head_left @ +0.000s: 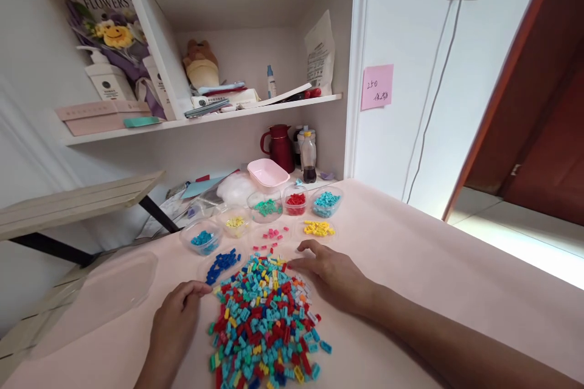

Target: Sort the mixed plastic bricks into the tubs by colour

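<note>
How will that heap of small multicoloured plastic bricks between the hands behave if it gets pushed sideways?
The heap of small multicoloured plastic bricks would probably spread and scatter rather than slide as one, since the pieces lie loose. Each brick looks tiny and hard, so likely light and stiff. Their blocky shapes suggest they would tumble briefly, not roll far on the pale pink table cover.

A loose heap of small mixed bricks [264, 322], teal, red, yellow, blue and white, lies spread on the pale pink tabletop, touched at its far edge from both sides.
</note>
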A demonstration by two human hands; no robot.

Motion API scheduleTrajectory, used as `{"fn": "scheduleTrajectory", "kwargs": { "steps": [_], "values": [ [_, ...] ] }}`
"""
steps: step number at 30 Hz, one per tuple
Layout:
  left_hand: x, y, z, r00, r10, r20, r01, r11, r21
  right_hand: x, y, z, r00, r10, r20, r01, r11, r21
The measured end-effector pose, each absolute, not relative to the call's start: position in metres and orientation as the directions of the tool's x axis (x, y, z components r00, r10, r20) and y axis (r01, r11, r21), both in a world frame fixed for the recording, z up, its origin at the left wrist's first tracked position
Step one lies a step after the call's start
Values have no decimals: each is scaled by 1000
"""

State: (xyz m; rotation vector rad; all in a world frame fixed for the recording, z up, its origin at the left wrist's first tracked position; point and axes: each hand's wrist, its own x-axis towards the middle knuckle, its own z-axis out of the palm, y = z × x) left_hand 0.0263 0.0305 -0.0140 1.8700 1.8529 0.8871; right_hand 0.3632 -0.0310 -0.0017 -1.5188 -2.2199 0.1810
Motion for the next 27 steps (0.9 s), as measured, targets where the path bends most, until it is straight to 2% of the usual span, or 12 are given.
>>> {"fn": "scheduleTrajectory", "kwargs": {
  "steps": [8,11,17,24,27],
  "values": [
    [24,34,-17,-52,981,185,754,-82,651,372,-23,-9,-137,926,353,781,320,-536],
    [23,35,-18,-51,983,177,752,-79,654,374,-25,-7,-160,924,348,790,331,-517],
    [22,35,-18,-39,985,170,754,-83,652,369,-29,-3,-272,908,319,843,385,-376],
    [23,37,-18,-39,989,144,756,-65,652,375,-25,-6,-163,932,323,795,318,-516],
    [22,38,-19,-48,989,138,752,-55,657,376,-23,-7,-172,928,332,780,333,-529]
  ]
}}
